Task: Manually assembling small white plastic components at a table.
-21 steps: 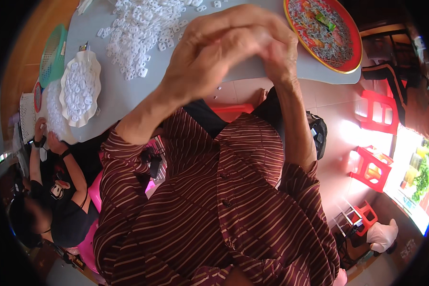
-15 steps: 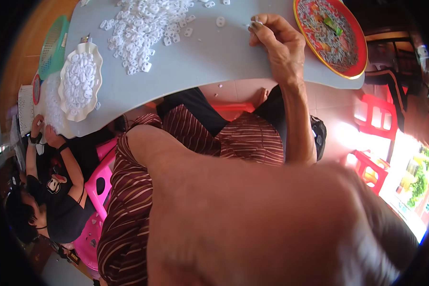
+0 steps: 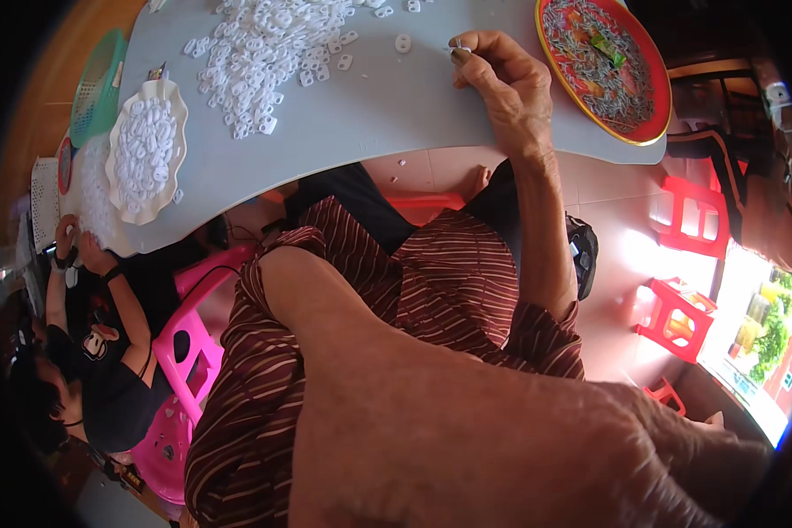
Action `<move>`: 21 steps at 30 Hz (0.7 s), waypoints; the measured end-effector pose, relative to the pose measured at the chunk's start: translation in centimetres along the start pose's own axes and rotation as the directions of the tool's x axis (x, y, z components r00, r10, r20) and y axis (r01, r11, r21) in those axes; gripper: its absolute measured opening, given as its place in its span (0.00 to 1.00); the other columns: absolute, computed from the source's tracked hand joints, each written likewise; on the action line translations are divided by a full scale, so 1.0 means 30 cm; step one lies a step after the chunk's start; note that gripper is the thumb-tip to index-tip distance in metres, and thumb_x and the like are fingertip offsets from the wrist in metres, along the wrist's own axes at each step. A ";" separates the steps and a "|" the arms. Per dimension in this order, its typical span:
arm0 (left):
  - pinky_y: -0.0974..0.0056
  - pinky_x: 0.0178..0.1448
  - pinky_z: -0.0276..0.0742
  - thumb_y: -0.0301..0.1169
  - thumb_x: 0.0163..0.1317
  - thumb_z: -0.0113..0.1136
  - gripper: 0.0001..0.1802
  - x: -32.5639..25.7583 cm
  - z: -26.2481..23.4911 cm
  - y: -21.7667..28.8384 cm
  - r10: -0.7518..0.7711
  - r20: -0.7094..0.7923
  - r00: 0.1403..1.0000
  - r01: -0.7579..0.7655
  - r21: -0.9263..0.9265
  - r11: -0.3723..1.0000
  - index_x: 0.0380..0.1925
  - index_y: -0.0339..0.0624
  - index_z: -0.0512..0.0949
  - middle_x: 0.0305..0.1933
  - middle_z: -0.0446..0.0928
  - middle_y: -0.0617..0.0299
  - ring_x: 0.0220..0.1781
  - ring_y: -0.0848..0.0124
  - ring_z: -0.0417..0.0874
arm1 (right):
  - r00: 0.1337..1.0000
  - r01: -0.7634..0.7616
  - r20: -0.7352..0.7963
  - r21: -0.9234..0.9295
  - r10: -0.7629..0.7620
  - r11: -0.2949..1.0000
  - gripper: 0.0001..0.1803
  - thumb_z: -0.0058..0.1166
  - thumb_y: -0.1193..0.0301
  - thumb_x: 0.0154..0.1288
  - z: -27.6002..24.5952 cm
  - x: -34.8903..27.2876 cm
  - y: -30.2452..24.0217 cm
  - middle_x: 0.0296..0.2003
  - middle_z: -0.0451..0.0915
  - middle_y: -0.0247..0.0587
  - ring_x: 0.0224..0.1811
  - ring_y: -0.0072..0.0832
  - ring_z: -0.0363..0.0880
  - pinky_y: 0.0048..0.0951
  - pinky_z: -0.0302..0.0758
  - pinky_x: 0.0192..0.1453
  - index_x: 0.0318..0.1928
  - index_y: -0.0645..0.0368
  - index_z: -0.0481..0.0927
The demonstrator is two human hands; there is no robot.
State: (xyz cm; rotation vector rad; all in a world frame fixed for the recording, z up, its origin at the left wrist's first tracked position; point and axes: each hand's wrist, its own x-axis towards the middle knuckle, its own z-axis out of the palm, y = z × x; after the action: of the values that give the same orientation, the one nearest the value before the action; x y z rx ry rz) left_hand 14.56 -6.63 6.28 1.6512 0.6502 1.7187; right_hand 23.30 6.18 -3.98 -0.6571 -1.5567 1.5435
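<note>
My right hand [image 3: 512,84] is raised over the grey table, thumb and forefinger pinched on a small white plastic piece [image 3: 460,50]. A thin metallic bit shows at its top. Close to the camera, my left hand [image 3: 660,440] reaches across my body and fills the lower right; its fingers are mostly hidden or dark. Left of my right hand lies a large heap of white two-holed plastic pieces [image 3: 260,62], with one loose piece [image 3: 403,43] nearer. To its right stands a red, gold-rimmed tray [image 3: 658,119] holding many small grey metal pins and a green scrap.
A scalloped white dish [image 3: 181,145] of white pieces stands at the table's left, beside a green basket [image 3: 97,88]. A co-worker [image 3: 114,378] in black works there, near a pink chair [image 3: 189,361]. Red stools [image 3: 678,317] stand on the floor at right.
My left forearm and hand have shifted down and right, uncovering more of my striped clothing. My right hand has moved slightly, still pinching the white piece. The view has shifted a little.
</note>
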 end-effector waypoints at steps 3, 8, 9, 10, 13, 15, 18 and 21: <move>0.60 0.31 0.73 0.20 0.56 0.46 0.06 -0.025 -0.056 0.030 0.025 0.000 1.000 -0.025 0.022 0.999 0.30 0.32 0.74 0.27 0.76 0.55 0.25 0.68 0.75 | 0.999 0.013 0.034 0.006 -0.013 1.000 0.07 0.55 0.76 0.60 0.015 0.002 0.005 0.26 0.77 0.29 0.29 0.13 0.73 0.16 0.72 0.37 0.38 0.66 0.80; 0.59 0.29 0.73 0.19 0.54 0.47 0.05 -0.037 -0.060 0.056 0.072 0.025 0.997 -0.072 0.002 0.997 0.28 0.31 0.73 0.27 0.75 0.54 0.24 0.67 0.75 | 1.000 0.031 -0.003 -0.018 -0.031 0.999 0.07 0.56 0.75 0.60 0.004 -0.003 -0.009 0.25 0.77 0.28 0.28 0.13 0.73 0.16 0.71 0.36 0.38 0.65 0.80; 0.59 0.29 0.73 0.19 0.54 0.47 0.05 -0.040 -0.138 0.050 0.081 0.030 0.996 -0.081 0.009 0.997 0.27 0.31 0.73 0.27 0.75 0.53 0.24 0.67 0.75 | 1.000 0.031 -0.001 -0.011 -0.031 0.999 0.07 0.56 0.75 0.60 0.016 -0.010 -0.009 0.25 0.77 0.28 0.28 0.13 0.73 0.16 0.71 0.36 0.38 0.65 0.80; 0.59 0.28 0.73 0.19 0.53 0.48 0.04 -0.012 -0.203 0.082 0.090 0.041 0.995 -0.090 0.009 0.996 0.27 0.31 0.73 0.27 0.75 0.53 0.24 0.67 0.75 | 0.999 0.037 0.002 -0.012 -0.037 0.999 0.07 0.56 0.75 0.60 0.044 0.000 -0.042 0.25 0.77 0.28 0.28 0.13 0.73 0.16 0.71 0.35 0.38 0.65 0.80; 0.58 0.27 0.73 0.18 0.52 0.48 0.04 0.006 -0.111 0.025 0.114 0.087 0.990 -0.114 -0.011 0.993 0.26 0.31 0.73 0.28 0.75 0.53 0.23 0.67 0.75 | 1.000 0.007 -0.029 -0.050 -0.009 0.999 0.07 0.56 0.74 0.60 0.005 0.003 0.008 0.24 0.77 0.27 0.27 0.13 0.73 0.16 0.71 0.34 0.38 0.63 0.81; 0.67 0.36 0.72 0.20 0.58 0.49 0.09 0.020 -0.189 0.009 -0.281 -0.004 0.960 0.205 0.696 0.689 0.38 0.31 0.76 0.33 0.77 0.59 0.28 0.73 0.73 | 0.999 0.027 -0.031 -0.034 -0.028 0.999 0.07 0.56 0.74 0.60 -0.004 -0.004 0.011 0.24 0.77 0.28 0.27 0.12 0.72 0.16 0.71 0.34 0.38 0.63 0.81; 0.64 0.41 0.72 0.21 0.59 0.50 0.11 0.034 -0.295 -0.160 -0.345 -0.093 0.934 0.281 0.790 0.546 0.42 0.34 0.75 0.36 0.77 0.58 0.32 0.67 0.75 | 0.999 0.039 -0.030 -0.042 -0.041 0.998 0.07 0.56 0.74 0.60 0.002 -0.007 -0.001 0.24 0.77 0.28 0.27 0.12 0.72 0.16 0.71 0.34 0.38 0.64 0.80; 0.60 0.48 0.72 0.22 0.58 0.51 0.12 0.044 -0.373 -0.255 -0.314 0.183 0.932 -0.044 0.914 0.402 0.43 0.34 0.74 0.37 0.76 0.54 0.40 0.60 0.76 | 0.999 0.041 -0.020 -0.026 -0.041 0.999 0.07 0.57 0.74 0.60 0.003 -0.001 0.001 0.24 0.77 0.28 0.27 0.13 0.72 0.16 0.71 0.34 0.38 0.64 0.80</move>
State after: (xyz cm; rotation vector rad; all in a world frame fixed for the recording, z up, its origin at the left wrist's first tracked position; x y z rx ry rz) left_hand 4.37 0.38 0.59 2.4263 1.7213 0.8460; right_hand 23.23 6.10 -4.00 -0.6491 -1.5676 1.4847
